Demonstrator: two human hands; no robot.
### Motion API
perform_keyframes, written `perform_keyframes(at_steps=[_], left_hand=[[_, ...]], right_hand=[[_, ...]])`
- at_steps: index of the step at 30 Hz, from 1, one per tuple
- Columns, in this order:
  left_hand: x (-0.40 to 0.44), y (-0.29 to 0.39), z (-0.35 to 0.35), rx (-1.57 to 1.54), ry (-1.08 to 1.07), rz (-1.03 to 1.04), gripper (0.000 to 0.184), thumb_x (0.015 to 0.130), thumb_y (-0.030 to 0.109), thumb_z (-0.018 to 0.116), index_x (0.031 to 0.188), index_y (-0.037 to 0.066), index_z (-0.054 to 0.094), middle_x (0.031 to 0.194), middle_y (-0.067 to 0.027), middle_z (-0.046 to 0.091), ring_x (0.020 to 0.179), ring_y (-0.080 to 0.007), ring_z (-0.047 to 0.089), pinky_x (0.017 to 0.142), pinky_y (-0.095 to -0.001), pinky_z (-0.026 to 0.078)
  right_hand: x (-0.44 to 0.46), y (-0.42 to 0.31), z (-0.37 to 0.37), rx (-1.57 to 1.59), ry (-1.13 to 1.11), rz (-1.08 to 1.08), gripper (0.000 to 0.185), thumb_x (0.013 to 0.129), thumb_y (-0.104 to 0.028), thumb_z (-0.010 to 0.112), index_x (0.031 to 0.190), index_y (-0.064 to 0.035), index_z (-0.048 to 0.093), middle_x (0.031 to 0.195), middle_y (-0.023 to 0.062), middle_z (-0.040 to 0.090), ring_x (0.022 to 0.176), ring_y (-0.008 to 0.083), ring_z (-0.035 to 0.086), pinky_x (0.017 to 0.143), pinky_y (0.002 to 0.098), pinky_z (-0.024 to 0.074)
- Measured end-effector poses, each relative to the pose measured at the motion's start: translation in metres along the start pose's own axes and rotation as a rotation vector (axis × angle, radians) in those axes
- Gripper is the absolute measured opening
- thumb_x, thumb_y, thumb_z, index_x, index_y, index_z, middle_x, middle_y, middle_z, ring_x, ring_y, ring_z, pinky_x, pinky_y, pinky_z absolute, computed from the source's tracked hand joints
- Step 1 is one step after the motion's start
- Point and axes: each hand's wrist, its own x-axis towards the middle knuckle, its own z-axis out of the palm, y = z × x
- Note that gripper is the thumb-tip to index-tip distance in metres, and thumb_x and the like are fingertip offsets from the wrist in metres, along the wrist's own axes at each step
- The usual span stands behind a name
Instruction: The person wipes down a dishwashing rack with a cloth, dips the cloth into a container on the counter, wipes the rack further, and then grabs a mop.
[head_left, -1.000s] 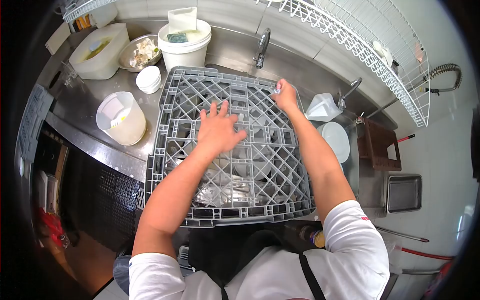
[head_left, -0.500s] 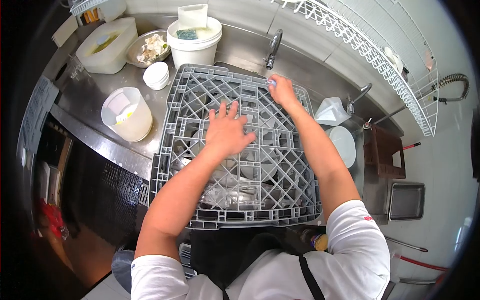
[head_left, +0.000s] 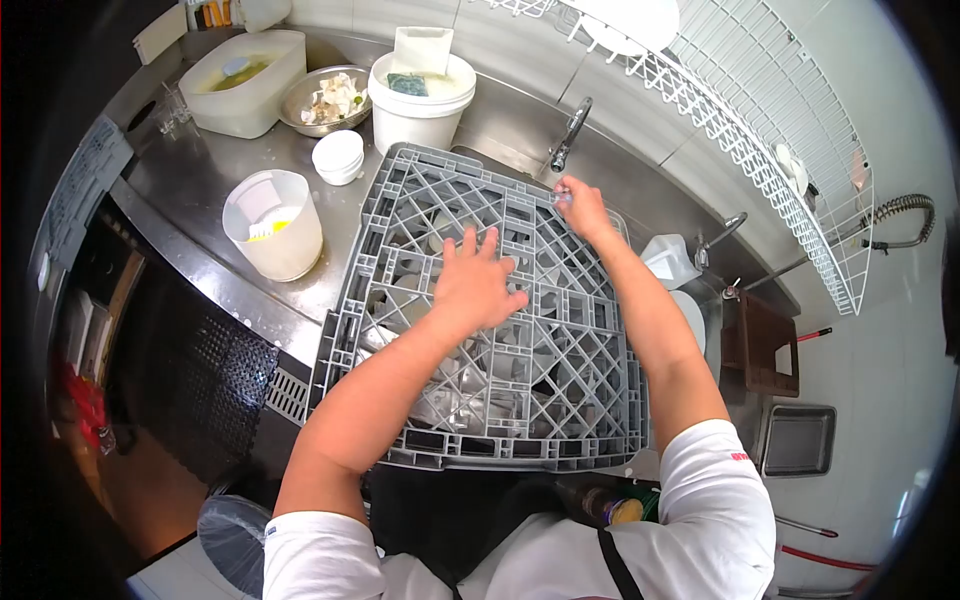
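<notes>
Grey plastic lattice tops the rack [head_left: 480, 453], which lies in front of the tap [head_left: 573, 135], pale and shiny ware showing through its gaps. The person's left hand [head_left: 477, 285] spreads wide over the lattice, gripping nothing. The right hand [head_left: 585, 210], at the far rim, curls its fingers around a small pale thing [head_left: 562, 198], too blurred to name. A white bucket [head_left: 420, 118] stands just beyond the rack's far left corner.
</notes>
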Motion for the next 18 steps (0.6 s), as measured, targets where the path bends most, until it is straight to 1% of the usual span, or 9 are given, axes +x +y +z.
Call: perform_keyframes(at_steps=[1, 4, 7, 8, 11, 12, 13, 15, 18], left_hand=[[0.0, 0.0, 0.0, -0.002, -0.002, 0.0, 0.062, 0.089, 0.057, 0.06, 0.136, 0.017, 0.065, 0.164, -0.02, 0.032, 0.15, -0.0442, 0.028, 0.119, -0.0623, 0.023], [-0.002, 0.0, 0.001, -0.021, -0.015, 0.004, 0.062, 0.09, 0.058, 0.06, 0.136, 0.016, 0.065, 0.164, -0.0198, 0.032, 0.151, -0.044, 0.028, 0.12, -0.0619, 0.023], [-0.003, -0.003, -0.001, -0.033, -0.03, 0.018, 0.062, 0.09, 0.058, 0.06, 0.136, 0.016, 0.065, 0.164, -0.0197, 0.032, 0.151, -0.0439, 0.027, 0.12, -0.0614, 0.022], [-0.003, -0.003, -0.002, -0.029, -0.029, 0.018, 0.062, 0.09, 0.058, 0.06, 0.136, 0.016, 0.065, 0.164, -0.0197, 0.032, 0.151, -0.0438, 0.027, 0.12, -0.0614, 0.022], [-0.001, -0.002, -0.001, -0.018, -0.022, 0.016, 0.062, 0.09, 0.058, 0.06, 0.136, 0.016, 0.065, 0.164, -0.0196, 0.031, 0.151, -0.044, 0.027, 0.12, -0.0612, 0.022], [-0.001, -0.002, 0.0, -0.011, -0.022, 0.021, 0.062, 0.09, 0.058, 0.06, 0.136, 0.016, 0.065, 0.164, -0.0196, 0.031, 0.151, -0.0441, 0.027, 0.12, -0.0611, 0.022], [-0.001, -0.002, 0.0, -0.016, -0.018, 0.019, 0.062, 0.09, 0.058, 0.06, 0.135, 0.016, 0.065, 0.164, -0.0197, 0.032, 0.151, -0.0442, 0.027, 0.12, -0.0611, 0.022], [0.0, -0.001, 0.001, -0.027, -0.012, 0.016, 0.062, 0.09, 0.058, 0.06, 0.135, 0.015, 0.065, 0.164, -0.0197, 0.032, 0.151, -0.0444, 0.027, 0.12, -0.0612, 0.022], [-0.002, -0.002, -0.001, -0.046, -0.021, 0.014, 0.061, 0.09, 0.058, 0.061, 0.133, 0.015, 0.066, 0.164, -0.0198, 0.032, 0.151, -0.0445, 0.028, 0.12, -0.0612, 0.022]], right_hand=[[-0.002, 0.002, 0.003, 0.02, 0.03, 0.012, 0.026, 0.076, -0.007, 0.077, 0.1, -0.0082, 0.067, 0.098, 0.0221, 0.072, 0.095, 0.0445, 0.068, 0.085, 0.046, 0.0553], [-0.005, 0.022, -0.015, -0.169, -0.134, 0.111, 0.022, 0.079, -0.011, 0.078, 0.099, -0.0073, 0.069, 0.097, 0.0168, 0.075, 0.093, 0.0354, 0.072, 0.086, 0.0418, 0.0555], [0.012, 0.026, -0.029, -0.231, -0.28, 0.174, 0.025, 0.076, -0.013, 0.081, 0.1, -0.0092, 0.073, 0.096, 0.0149, 0.076, 0.092, 0.0305, 0.073, 0.086, 0.0401, 0.0557], [0.017, 0.031, -0.024, -0.159, -0.18, 0.219, 0.025, 0.079, -0.016, 0.081, 0.102, -0.0096, 0.075, 0.094, 0.0129, 0.076, 0.091, 0.0258, 0.073, 0.085, 0.0368, 0.0558], [0.024, -0.007, -0.014, 0.159, 0.193, 0.215, 0.025, 0.084, -0.021, 0.077, 0.106, -0.0106, 0.075, 0.102, 0.0149, 0.077, 0.096, 0.0293, 0.074, 0.085, 0.0377, 0.0562], [0.025, -0.018, -0.002, 0.273, 0.184, 0.115, 0.026, 0.089, -0.024, 0.073, 0.111, -0.0104, 0.075, 0.104, 0.0146, 0.077, 0.097, 0.028, 0.074, 0.084, 0.0368, 0.0559], [0.031, -0.022, 0.018, 0.456, 0.039, 0.1, 0.028, 0.092, -0.025, 0.069, 0.116, -0.0108, 0.074, 0.107, 0.0151, 0.076, 0.098, 0.03, 0.073, 0.087, 0.0389, 0.0556], [0.023, -0.031, 0.043, 0.247, -0.033, -0.127, 0.029, 0.094, -0.026, 0.066, 0.118, -0.0096, 0.073, 0.107, 0.0181, 0.075, 0.099, 0.0351, 0.072, 0.09, 0.0424, 0.0546], [0.023, -0.034, 0.028, 0.146, -0.151, -0.03, 0.027, 0.097, -0.023, 0.062, 0.118, -0.0104, 0.072, 0.106, 0.0183, 0.074, 0.099, 0.0363, 0.071, 0.091, 0.0442, 0.0539]])
